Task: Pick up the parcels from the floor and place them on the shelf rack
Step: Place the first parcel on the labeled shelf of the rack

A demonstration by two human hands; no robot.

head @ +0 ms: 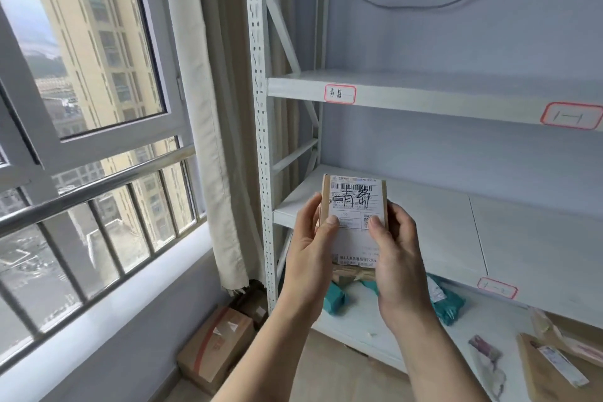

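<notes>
Both hands hold a small cardboard parcel (354,219) upright at the centre of the frame, its white shipping label facing the camera with handwritten characters across the barcode. The left hand (310,248) grips the parcel's left edge, its thumb pressed on the label's face; the right hand (396,258) grips the right edge the same way. The fingers of both hands are closed around the parcel.

The parcel is in front of the middle shelf (456,232) of a white metal shelf rack (259,127) that fills the right half of the frame. A red-bordered tag (340,94) sticks to the front edge of the shelf above.

On the lowest shelf, below the hands, lie teal plastic parcels (448,302). In the lower right corner are brown paper parcels (551,365). A cardboard box (217,347) sits on the floor at lower centre-left, near the curtain (222,140) and beside the window (91,75).
</notes>
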